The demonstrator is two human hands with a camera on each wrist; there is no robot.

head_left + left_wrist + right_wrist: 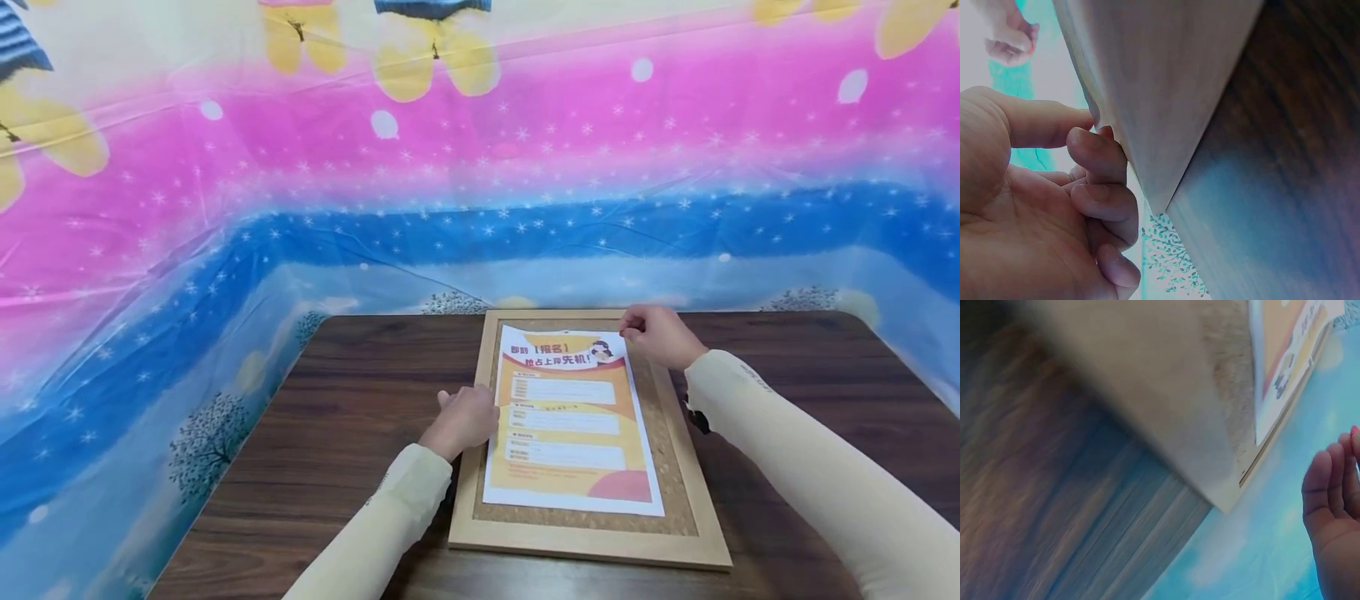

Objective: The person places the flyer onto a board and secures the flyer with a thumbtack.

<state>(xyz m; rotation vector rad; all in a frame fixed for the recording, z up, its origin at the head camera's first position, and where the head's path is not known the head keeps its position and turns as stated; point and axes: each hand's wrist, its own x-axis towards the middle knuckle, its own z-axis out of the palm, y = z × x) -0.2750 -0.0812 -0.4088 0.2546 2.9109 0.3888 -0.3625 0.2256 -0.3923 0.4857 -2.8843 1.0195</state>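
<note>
1. The printed poster (562,425) is lying on the corkboard (670,467), at the lower middle of the head frame, its long axis running up and down the frame with a slight slant.
2. The deciding relation, as I judge it, is at the poster's upper right corner: the right hand (660,336) is hovering there, much nearer to it than the left hand (467,417); whether it is touching the paper I cannot tell.
3. The right hand is pinching a small red object (1354,430) at its fingertips, possibly a pushpin, though it is too small to be sure.
4. The left hand is sitting at the poster's left edge, above mid-height; its fingers are curling, and thumb and forefinger seem to be pinching the paper's edge.
5. The corkboard is bearing the poster inside its wooden border (588,543), with a strip of cork showing along the paper's right side.
6. The board is resting on the dark wood-grain surface (360,400), which is filling the lower part of the frame.
7. Beyond, a pink and blue printed cloth (487,142) is hanging across the upper frame.
</note>
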